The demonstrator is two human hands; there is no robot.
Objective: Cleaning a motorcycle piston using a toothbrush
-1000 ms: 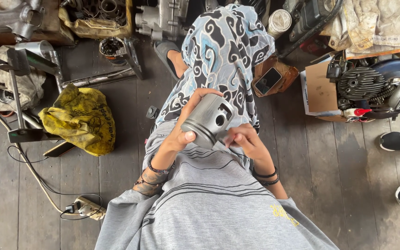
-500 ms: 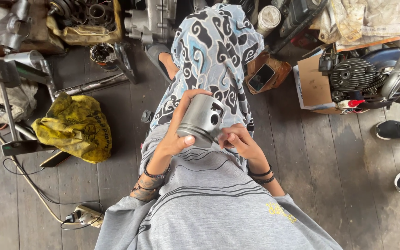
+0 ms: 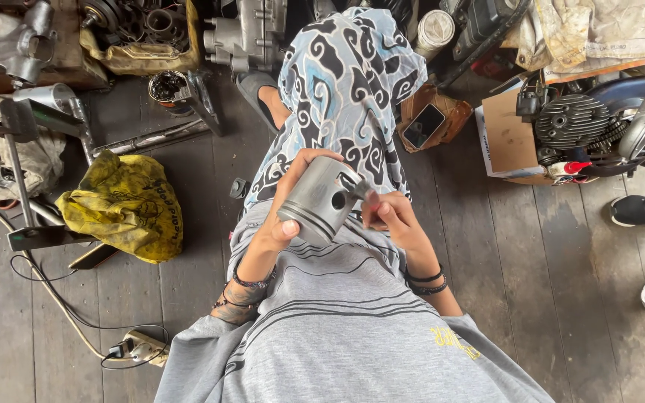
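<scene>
Head view: piston (image 3: pixel 321 200), grey metal, held over the lap above the plank floor (image 3: pixel 561 298). Left hand (image 3: pixel 287 203) wraps its skirt; right hand (image 3: pixel 391 218) fingertips pinch at its side hole. Yellow bag (image 3: pixel 125 205) near floor's left edge.

A piston (image 3: pixel 321 200) sits above the lap, bag (image 3: pixel 125 205) left, engine (image 3: pixel 599 127) right.
</scene>
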